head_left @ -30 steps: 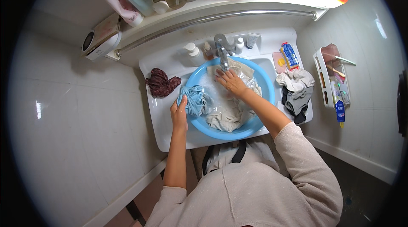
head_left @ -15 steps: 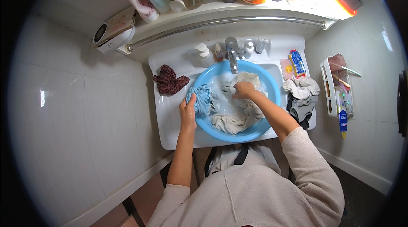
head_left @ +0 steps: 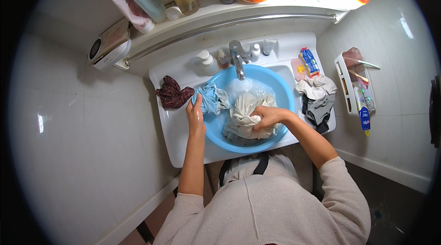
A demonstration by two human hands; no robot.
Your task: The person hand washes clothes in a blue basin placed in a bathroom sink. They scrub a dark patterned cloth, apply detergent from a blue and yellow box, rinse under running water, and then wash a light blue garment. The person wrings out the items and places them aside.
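A blue plastic basin [head_left: 285,90] of soapy water sits in the white sink [head_left: 171,130]. At its left rim my left hand [head_left: 196,112] is closed on a bunched, wet light-blue cloth [head_left: 209,99], part of which hangs inside the basin. My right hand [head_left: 268,118] grips a wet off-white cloth [head_left: 243,112] gathered up in the middle of the basin; its lower folds are in the water. The fingertips of the right hand are partly buried in the fabric.
Left of the basin lies a dark red patterned cloth [head_left: 172,92]. White, grey and black cloths [head_left: 319,95] are piled on the right ledge below a blue packet [head_left: 308,62]. The faucet [head_left: 237,61] reaches over the basin's back rim, beside a pump bottle [head_left: 207,62]. Above runs a metal rail [head_left: 229,23].
My right hand has moved toward me and gathered the off-white cloth into a raised bundle. My left hand keeps the blue cloth at the left rim. The whole view has shifted slightly.
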